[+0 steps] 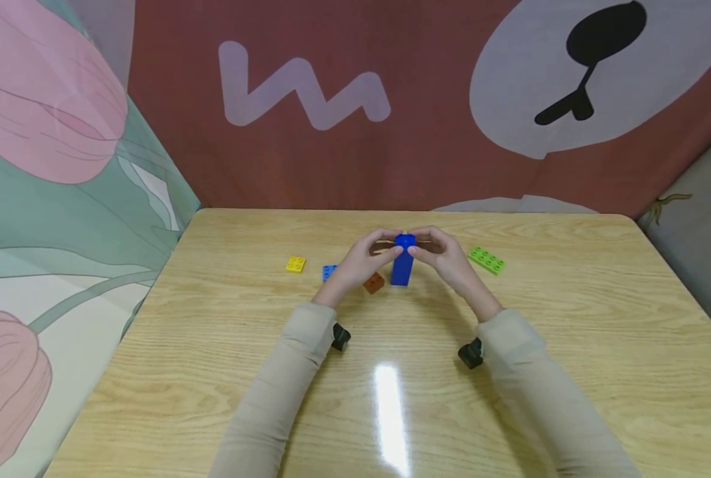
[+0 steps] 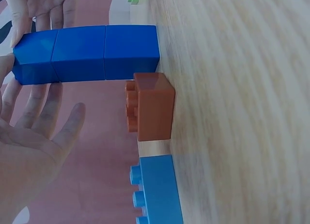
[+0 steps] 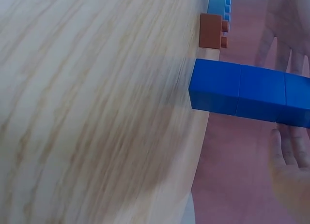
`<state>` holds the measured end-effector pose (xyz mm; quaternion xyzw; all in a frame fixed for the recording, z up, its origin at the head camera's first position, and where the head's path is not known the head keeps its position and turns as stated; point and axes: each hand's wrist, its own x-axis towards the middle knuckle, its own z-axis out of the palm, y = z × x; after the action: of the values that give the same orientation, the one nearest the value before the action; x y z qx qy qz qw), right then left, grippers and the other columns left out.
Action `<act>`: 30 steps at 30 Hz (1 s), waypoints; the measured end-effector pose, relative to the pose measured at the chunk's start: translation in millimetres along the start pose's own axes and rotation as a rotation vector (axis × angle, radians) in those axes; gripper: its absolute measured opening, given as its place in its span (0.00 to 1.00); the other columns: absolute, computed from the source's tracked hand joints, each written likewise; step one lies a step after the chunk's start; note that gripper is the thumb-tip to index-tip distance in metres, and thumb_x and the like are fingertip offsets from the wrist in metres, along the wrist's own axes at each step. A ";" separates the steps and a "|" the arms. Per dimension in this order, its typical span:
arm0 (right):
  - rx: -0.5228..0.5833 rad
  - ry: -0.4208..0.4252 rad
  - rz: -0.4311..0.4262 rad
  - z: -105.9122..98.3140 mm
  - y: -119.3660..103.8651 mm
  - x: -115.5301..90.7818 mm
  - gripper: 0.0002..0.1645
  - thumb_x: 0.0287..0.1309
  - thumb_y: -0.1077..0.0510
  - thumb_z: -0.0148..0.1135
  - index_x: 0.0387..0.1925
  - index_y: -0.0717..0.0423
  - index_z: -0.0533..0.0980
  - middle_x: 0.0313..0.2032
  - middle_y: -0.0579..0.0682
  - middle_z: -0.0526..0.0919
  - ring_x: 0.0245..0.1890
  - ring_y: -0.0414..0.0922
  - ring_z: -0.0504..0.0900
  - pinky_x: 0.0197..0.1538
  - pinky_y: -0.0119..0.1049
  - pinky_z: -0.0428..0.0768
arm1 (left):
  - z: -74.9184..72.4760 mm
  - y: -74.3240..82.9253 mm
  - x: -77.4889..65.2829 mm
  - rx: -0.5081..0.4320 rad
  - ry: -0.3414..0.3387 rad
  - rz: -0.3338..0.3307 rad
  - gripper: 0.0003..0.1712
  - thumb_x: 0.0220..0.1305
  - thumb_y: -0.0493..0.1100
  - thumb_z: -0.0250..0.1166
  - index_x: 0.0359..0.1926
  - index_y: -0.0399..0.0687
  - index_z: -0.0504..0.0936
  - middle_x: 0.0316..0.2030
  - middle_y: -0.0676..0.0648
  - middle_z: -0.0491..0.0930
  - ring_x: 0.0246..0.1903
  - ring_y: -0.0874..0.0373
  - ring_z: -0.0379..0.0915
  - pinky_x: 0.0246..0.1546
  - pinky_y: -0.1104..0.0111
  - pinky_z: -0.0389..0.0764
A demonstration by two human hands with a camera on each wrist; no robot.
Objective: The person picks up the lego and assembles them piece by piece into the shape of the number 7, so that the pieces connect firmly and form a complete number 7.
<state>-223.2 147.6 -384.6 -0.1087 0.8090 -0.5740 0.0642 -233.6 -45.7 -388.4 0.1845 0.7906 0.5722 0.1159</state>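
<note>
A tower of three stacked dark blue toy building bricks (image 1: 401, 271) stands upright on the table, its joints plain in the left wrist view. From the left, my left hand (image 1: 362, 257) pinches the top brick (image 2: 35, 54), thumb on the near side and fingers behind. My right hand (image 1: 449, 259) holds the same brick from the right, its thumb tip close to the left one. A brown brick (image 1: 374, 283) lies just left of the tower's foot. Beyond it is a light blue brick (image 1: 328, 271), partly hidden by my left hand in the head view.
A small yellow brick (image 1: 296, 264) lies at the left and a long green brick (image 1: 486, 260) at the right, studs up. The wooden table (image 1: 212, 372) ends at a patterned backdrop (image 1: 331, 166). Black wrist cameras (image 1: 471, 354) hang under both sleeves.
</note>
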 end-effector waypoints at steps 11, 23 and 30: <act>0.018 0.012 -0.094 5.7 12.1 0.4 0.26 0.67 0.58 0.55 0.63 0.63 0.66 0.60 0.63 0.72 0.63 0.56 0.69 0.67 0.53 0.69 | 0.1 -1.6 0.8 0.001 0.019 0.021 0.22 0.69 0.47 0.57 0.62 0.49 0.71 0.65 0.49 0.70 0.63 0.51 0.69 0.62 0.59 0.74; -0.019 -0.032 -0.129 3.6 11.8 -0.6 0.27 0.65 0.62 0.57 0.63 0.63 0.63 0.60 0.65 0.70 0.63 0.60 0.69 0.69 0.52 0.66 | 6.9 1.2 -3.1 0.012 0.058 0.036 0.25 0.70 0.46 0.56 0.65 0.44 0.68 0.61 0.43 0.72 0.63 0.49 0.69 0.63 0.59 0.73; -0.076 -0.061 -0.078 0.5 6.3 0.0 0.28 0.64 0.60 0.59 0.63 0.60 0.63 0.61 0.64 0.70 0.63 0.61 0.70 0.66 0.54 0.70 | -4.6 3.3 -6.1 0.120 0.021 0.001 0.30 0.69 0.53 0.56 0.69 0.55 0.64 0.65 0.47 0.69 0.66 0.51 0.65 0.66 0.58 0.70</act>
<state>-223.7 149.2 -390.8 -0.1602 0.8232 -0.5412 0.0622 -229.4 -51.3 -383.9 0.1856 0.8246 0.5257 0.0963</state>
